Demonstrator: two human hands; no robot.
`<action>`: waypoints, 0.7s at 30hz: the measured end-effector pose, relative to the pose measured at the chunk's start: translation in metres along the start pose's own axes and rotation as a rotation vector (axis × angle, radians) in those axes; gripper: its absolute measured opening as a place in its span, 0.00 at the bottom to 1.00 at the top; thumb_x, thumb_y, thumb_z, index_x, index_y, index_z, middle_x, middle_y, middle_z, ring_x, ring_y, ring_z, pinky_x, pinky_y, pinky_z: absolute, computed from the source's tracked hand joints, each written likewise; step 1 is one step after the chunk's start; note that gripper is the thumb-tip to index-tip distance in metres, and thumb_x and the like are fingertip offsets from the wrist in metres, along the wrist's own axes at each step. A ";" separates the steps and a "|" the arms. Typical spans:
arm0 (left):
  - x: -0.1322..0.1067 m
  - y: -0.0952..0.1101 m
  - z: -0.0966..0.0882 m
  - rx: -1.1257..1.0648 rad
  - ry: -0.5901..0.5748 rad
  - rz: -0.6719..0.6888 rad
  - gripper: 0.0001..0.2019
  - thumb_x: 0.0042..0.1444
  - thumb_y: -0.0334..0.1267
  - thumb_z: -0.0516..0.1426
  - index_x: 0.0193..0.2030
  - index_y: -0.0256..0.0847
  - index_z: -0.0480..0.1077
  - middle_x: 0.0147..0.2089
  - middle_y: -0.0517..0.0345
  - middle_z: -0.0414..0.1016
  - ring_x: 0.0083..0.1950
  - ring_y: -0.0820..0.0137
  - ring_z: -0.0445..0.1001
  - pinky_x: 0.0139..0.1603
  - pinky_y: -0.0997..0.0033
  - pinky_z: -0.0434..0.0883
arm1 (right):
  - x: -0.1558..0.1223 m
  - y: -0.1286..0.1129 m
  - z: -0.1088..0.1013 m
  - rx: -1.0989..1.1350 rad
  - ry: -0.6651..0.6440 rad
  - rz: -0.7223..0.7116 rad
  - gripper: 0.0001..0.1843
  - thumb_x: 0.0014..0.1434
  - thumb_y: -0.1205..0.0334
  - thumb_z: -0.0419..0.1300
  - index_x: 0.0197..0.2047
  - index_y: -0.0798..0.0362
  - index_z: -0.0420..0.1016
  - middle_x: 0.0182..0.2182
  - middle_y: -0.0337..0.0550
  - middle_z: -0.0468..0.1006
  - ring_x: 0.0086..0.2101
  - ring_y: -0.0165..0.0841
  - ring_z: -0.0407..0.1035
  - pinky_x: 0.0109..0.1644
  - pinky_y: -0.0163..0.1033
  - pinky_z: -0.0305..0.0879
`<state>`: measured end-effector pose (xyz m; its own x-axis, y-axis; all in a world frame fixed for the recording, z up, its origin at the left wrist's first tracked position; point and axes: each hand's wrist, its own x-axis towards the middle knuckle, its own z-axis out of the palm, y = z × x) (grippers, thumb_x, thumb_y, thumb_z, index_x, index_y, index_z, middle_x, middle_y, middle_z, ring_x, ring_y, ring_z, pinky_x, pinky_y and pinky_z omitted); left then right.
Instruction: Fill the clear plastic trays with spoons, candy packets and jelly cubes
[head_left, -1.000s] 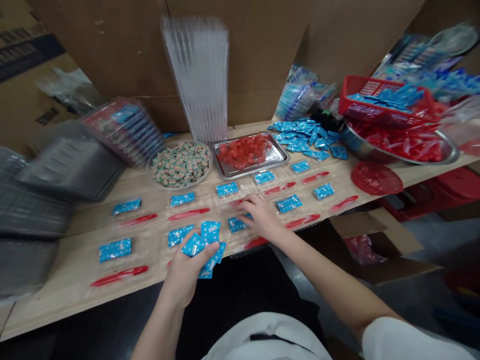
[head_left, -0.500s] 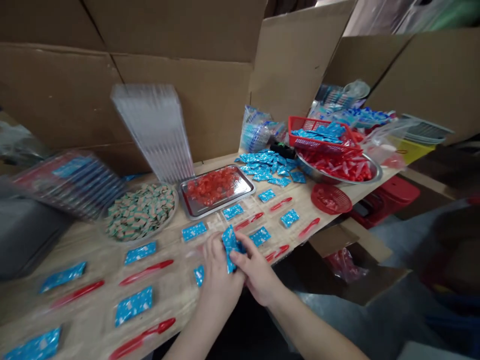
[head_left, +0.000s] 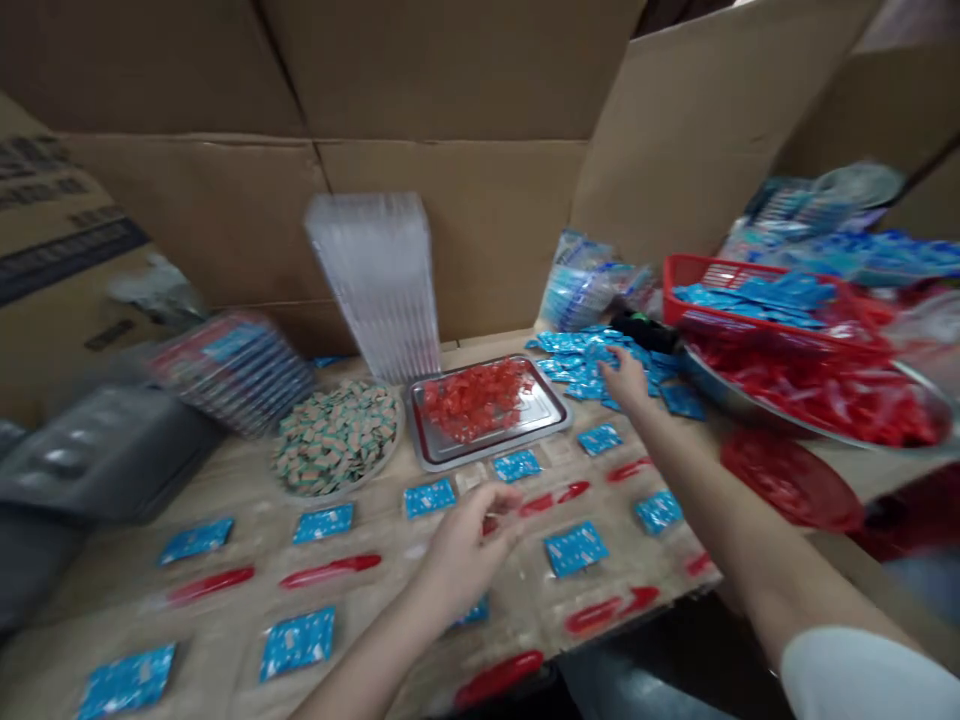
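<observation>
Head view: your right hand (head_left: 624, 378) is at one o'clock, fingertips bent down into the pile (head_left: 570, 372) of blue packets; cannot tell whether one is pinched. Your left hand (head_left: 476, 525) hangs at twelve, nearer you, fingers loosely curled. Red shows between thumb and fingers; cannot tell whether it is gripped or lies beyond.

Single packets and red utensils lie in rows on clear trays (head_left: 517, 600), from ten o'clock round to one. One packet (head_left: 472, 612) is partly hidden beneath your left forearm.

Risks, as judged:
- Packets overlap and look slick. A hasty pinch could lift two, or slide loose ones toward the black item just behind.
- Your right forearm crosses above the packet (head_left: 660, 512) at about one o'clock; a low sweep of it could drag that out of line.
- Your left wrist could do likewise to the one below it.
- The clear trays barely show against the bench (head_left: 244, 465); one could be nudged unseen.
- The nearest utensil (head_left: 499, 680) lies close to the bench's front edge; a sleeve or body brush could tip it off.
- The red basket (head_left: 750, 325), toward two, appears to rest on the heaped basin (head_left: 712, 385); an elbow knock could spill it.
</observation>
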<state>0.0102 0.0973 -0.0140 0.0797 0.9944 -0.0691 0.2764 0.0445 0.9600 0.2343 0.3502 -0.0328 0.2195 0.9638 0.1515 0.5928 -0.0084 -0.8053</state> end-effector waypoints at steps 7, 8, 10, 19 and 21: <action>-0.022 -0.041 -0.107 0.453 0.306 0.011 0.10 0.55 0.35 0.52 0.41 0.44 0.72 0.43 0.52 0.76 0.46 0.62 0.72 0.48 0.63 0.65 | -0.004 -0.023 0.052 -0.527 0.065 -0.490 0.25 0.56 0.61 0.56 0.57 0.56 0.65 0.58 0.64 0.58 0.58 0.54 0.49 0.54 0.59 0.48; -0.022 -0.050 -0.128 0.535 0.396 0.010 0.10 0.55 0.35 0.52 0.40 0.44 0.72 0.43 0.51 0.75 0.47 0.61 0.72 0.49 0.62 0.65 | -0.019 -0.036 0.066 -0.550 0.006 -0.621 0.24 0.57 0.61 0.54 0.57 0.57 0.66 0.55 0.63 0.63 0.55 0.52 0.53 0.53 0.56 0.51; -0.020 -0.068 -0.167 0.660 0.545 -0.008 0.09 0.54 0.34 0.52 0.39 0.42 0.73 0.42 0.50 0.75 0.46 0.60 0.71 0.49 0.62 0.65 | -0.057 -0.070 0.097 -0.483 -0.235 -0.860 0.19 0.59 0.61 0.53 0.52 0.57 0.70 0.45 0.59 0.71 0.48 0.47 0.61 0.51 0.51 0.55; -0.020 -0.127 -0.247 0.646 0.662 -0.034 0.09 0.51 0.30 0.52 0.38 0.39 0.71 0.38 0.51 0.75 0.39 0.65 0.72 0.43 0.66 0.68 | -0.178 -0.196 0.242 -0.414 -0.704 -1.157 0.10 0.59 0.67 0.54 0.41 0.56 0.76 0.38 0.48 0.76 0.44 0.36 0.66 0.52 0.39 0.56; -0.021 -0.135 -0.250 0.617 0.660 -0.010 0.09 0.51 0.29 0.53 0.37 0.39 0.71 0.38 0.52 0.75 0.39 0.65 0.72 0.43 0.66 0.68 | -0.178 -0.212 0.269 -0.472 -0.678 -1.141 0.11 0.58 0.68 0.54 0.43 0.58 0.75 0.41 0.52 0.74 0.47 0.38 0.65 0.54 0.41 0.55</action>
<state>-0.2678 0.0945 -0.0744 -0.4384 0.8555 0.2757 0.7542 0.1833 0.6305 -0.1389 0.2523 -0.0429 -0.8819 0.4394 0.1710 0.4192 0.8967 -0.1425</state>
